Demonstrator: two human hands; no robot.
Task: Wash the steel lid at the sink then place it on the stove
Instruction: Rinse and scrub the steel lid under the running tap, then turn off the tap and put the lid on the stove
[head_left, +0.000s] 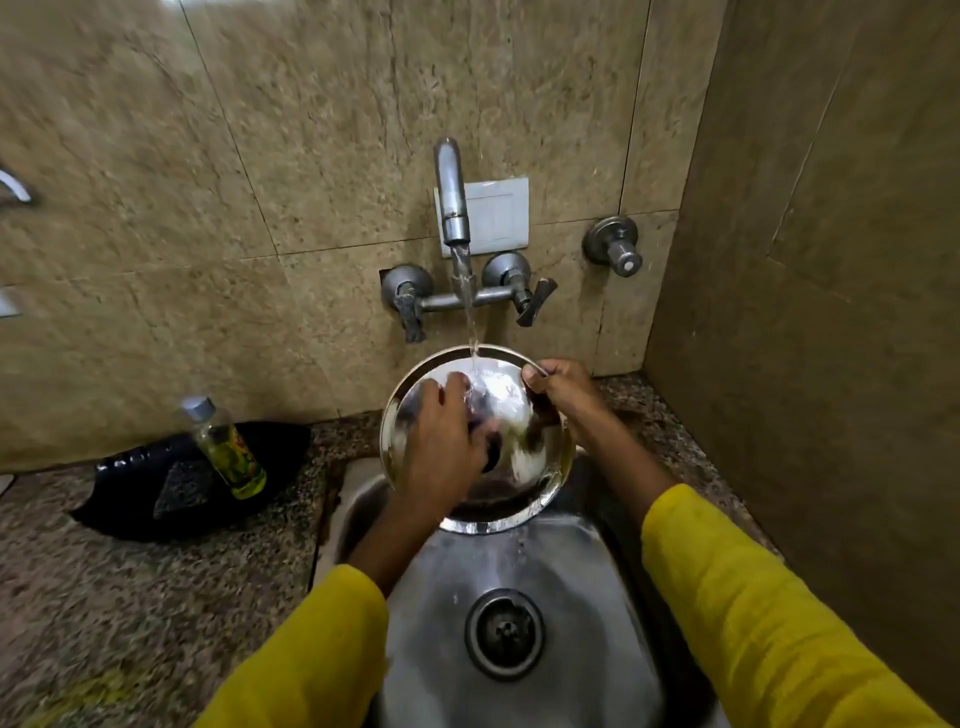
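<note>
A round steel lid (514, 452) is held tilted over the steel sink (571, 597), its shiny face toward me. Water runs from the wall tap (453, 202) onto the lid's upper part and drips off its lower rim into the basin. My right hand (563, 389) grips the lid's upper right rim, thumb over the edge. My left hand (441, 441) lies flat on the lid's face with its fingers spread, covering the left half and part of a dark knob at the centre. The stove is out of view.
A soap bottle (226, 447) with a green label stands on a black tray (156, 499) with a scrub pad, on the granite counter (130, 597) left of the sink. Tap handles (527, 301) and a valve (613, 244) stick out of the tiled wall. A side wall closes the right.
</note>
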